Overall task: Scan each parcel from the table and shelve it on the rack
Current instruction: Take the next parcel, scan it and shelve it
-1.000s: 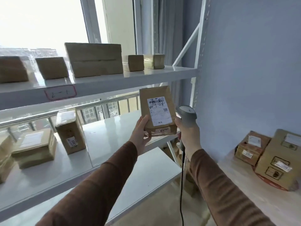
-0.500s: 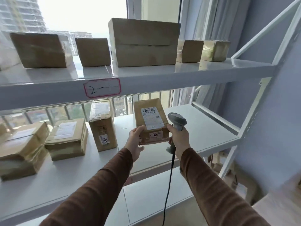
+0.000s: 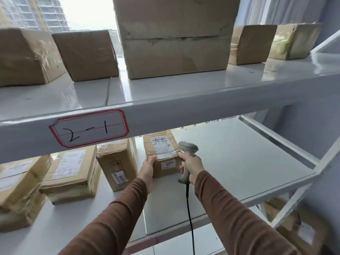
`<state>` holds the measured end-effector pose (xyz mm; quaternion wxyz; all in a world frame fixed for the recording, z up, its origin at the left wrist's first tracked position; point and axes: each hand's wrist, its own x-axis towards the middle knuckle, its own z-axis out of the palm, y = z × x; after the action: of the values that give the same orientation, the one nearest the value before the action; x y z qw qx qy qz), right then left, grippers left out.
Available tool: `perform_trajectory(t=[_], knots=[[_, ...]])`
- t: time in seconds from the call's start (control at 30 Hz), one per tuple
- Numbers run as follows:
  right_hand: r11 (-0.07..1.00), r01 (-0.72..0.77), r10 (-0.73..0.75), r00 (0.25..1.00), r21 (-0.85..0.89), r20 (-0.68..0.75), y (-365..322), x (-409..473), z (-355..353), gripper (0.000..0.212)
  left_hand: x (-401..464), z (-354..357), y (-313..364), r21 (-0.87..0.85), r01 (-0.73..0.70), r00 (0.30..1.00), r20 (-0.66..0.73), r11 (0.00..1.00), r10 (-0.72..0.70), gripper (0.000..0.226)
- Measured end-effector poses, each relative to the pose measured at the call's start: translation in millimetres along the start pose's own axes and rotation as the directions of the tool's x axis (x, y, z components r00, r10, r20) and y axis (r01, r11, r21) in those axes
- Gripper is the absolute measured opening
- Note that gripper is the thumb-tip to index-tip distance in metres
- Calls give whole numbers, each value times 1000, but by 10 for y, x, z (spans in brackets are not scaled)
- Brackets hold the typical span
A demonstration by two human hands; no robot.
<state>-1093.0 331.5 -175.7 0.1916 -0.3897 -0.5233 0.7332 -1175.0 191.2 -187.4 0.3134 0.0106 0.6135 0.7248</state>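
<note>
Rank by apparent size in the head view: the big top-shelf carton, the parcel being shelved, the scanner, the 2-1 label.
1. Big carton
2. 2-1 label and parcel being shelved: look alike; parcel partly hidden and farther away, so unranked
3. Scanner

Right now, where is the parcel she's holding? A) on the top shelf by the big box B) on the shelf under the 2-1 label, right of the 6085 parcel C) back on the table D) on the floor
B: the parcel sits on the shelf below the 2-1 label, right of the 6085 parcel, with the left hand gripping it and the right hand touching its corner while holding the scanner.
</note>
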Motion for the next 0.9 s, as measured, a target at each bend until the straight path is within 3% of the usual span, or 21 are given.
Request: perform_trajectory(t=[0.17, 0.27, 0.37, 0.43, 0.53, 0.63, 0.73, 0.9], knots=[[1000, 11, -11, 999, -2, -30, 23, 107, 100, 13, 179, -63, 25, 10, 13, 1000, 16, 1000, -14, 42], [1000, 24, -24, 998, 0, -49, 17, 97, 127, 11, 227, -76, 24, 76, 14, 1000, -13, 997, -13, 60], [998, 60, -60, 995, -2, -82, -6, 14, 119, 13, 131, -99, 129, 273, -113, 986, -89, 955, 142, 86], [994, 104, -102, 988, 19, -114, -58, -76, 63, 14, 14, -72, 247, 467, -238, 945, -92, 851, 314, 90], [987, 162, -162, 976, -9, -147, -177, -261, -95, 13, -164, 118, 420, 608, -451, 841, 46, 653, 538, 81], [976, 219, -218, 957, -15, -190, -278, -491, -340, 31, -365, 466, 502, 566, -595, 778, 226, 571, 587, 76], [969, 246, -240, 937, -8, -254, -365, -758, -699, 38, -560, 894, 415, 496, -652, 756, 374, 574, 537, 74], [968, 251, -238, 869, -27, -434, -382, -1271, -1609, 35, -954, 1652, -66, 382, -618, 749, 552, 687, 367, 70]])
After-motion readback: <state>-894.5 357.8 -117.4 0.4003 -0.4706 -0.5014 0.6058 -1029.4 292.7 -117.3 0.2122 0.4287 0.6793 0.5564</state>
